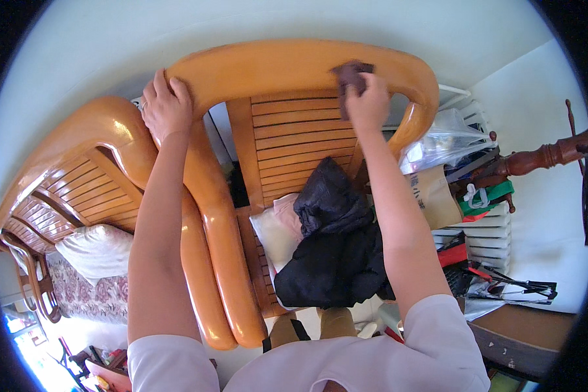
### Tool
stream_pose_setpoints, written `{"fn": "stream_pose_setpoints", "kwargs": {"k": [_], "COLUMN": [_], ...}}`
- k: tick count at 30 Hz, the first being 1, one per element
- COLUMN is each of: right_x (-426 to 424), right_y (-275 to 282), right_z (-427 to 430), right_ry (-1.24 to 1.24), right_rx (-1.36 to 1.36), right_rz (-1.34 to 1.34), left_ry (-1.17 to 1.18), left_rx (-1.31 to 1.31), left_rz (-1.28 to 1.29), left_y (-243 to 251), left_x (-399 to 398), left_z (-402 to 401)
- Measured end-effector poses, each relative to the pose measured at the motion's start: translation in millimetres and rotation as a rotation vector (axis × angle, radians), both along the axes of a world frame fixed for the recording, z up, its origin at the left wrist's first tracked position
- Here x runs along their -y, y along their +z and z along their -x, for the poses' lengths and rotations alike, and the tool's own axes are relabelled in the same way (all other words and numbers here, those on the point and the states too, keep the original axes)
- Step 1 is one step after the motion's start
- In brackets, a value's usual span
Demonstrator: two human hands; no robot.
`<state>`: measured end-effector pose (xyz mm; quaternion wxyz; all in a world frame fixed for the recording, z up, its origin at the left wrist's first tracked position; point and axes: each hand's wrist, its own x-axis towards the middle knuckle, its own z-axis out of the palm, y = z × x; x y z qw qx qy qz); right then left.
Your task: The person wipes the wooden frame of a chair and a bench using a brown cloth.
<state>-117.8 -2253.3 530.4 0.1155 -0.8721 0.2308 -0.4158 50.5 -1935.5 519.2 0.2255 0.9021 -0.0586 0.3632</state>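
A dark brown cloth (351,81) is bunched in my right hand (371,104), pressed against the broad top rail (284,63) of a glossy wooden armchair, right of its middle. The cloth's edges look blurred. My left hand (169,105) rests on the left shoulder of the same rail, fingers spread over the wood, holding nothing loose. Below the rail is the slatted backrest (299,132). On the seat lie a black garment (333,269), a dark quilted piece (328,201) and a pale cushion (277,235), partly covered.
A matching wooden sofa (78,127) adjoins on the left, with a white pillow (98,247) on floral upholstery (85,281). At right, bags, including a brown paper bag (433,196) and a clear plastic bag (441,139), crowd a white radiator (495,235) and a turned wooden stand (534,159).
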Motion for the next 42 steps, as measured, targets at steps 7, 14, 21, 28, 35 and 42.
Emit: {"fn": "stream_pose_setpoints", "kwargs": {"k": [7, 14, 21, 28, 35, 42], "right_x": [-41.5, -148.9, -265.1, -313.7, -354.9, -341.1], "right_y": [-7.8, -32.3, -90.4, -169.8, -262.3, -254.6], "right_z": [-15.0, -45.4, -53.1, -9.1, 133.7, 197.1], "right_ry": [-0.003, 0.288, 0.662, 0.495, 0.508, 0.869], "right_rx": [0.066, 0.161, 0.112, -0.054, -0.720, -0.696], "right_rz": [-0.029, -0.144, -0.486, -0.654, -0.512, -0.463], "left_ry": [0.023, 0.026, 0.034, -0.033, -0.023, -0.030], "left_rx": [0.098, 0.185, -0.011, 0.155, 0.171, 0.118], "left_rz": [0.005, -0.001, -0.001, -0.025, -0.020, 0.010], "left_y": [-3.1, 5.2, 4.4, 6.3, 0.5, 8.7], "left_x": [-3.2, 2.7, 3.3, 1.5, 7.0, 5.8], "left_z": [-5.3, 0.0, -0.1, 4.0, -0.3, 4.9]}}
